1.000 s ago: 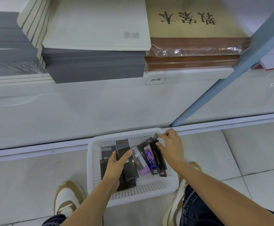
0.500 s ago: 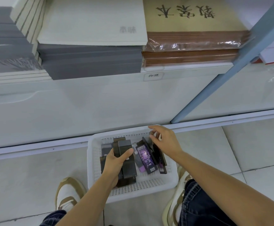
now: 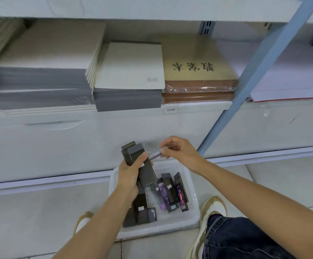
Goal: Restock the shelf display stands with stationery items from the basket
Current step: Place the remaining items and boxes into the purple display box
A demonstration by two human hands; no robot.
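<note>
A white plastic basket (image 3: pixel 193 220) sits on the floor below the shelf, with several dark stationery boxes (image 3: pixel 171 193) lying in it. My left hand (image 3: pixel 128 176) is raised above the basket's left side and grips a stack of dark slim boxes (image 3: pixel 138 161) held upright. My right hand (image 3: pixel 180 152) is level with it, just to the right, pinching a small purple-grey box (image 3: pixel 154 155) whose end touches the stack.
The shelf (image 3: pixel 194 107) above holds stacks of grey and white pads (image 3: pixel 129 71) and wrapped brown books (image 3: pixel 198 86). A slanted blue upright (image 3: pixel 252 77) crosses on the right. My shoes (image 3: pixel 213 206) flank the basket on the tiled floor.
Both hands rose out of the basket. The left lifted the stack of dark boxes, and the right picked up a small purple-grey box and brought it to the stack. The view tilted upward.
</note>
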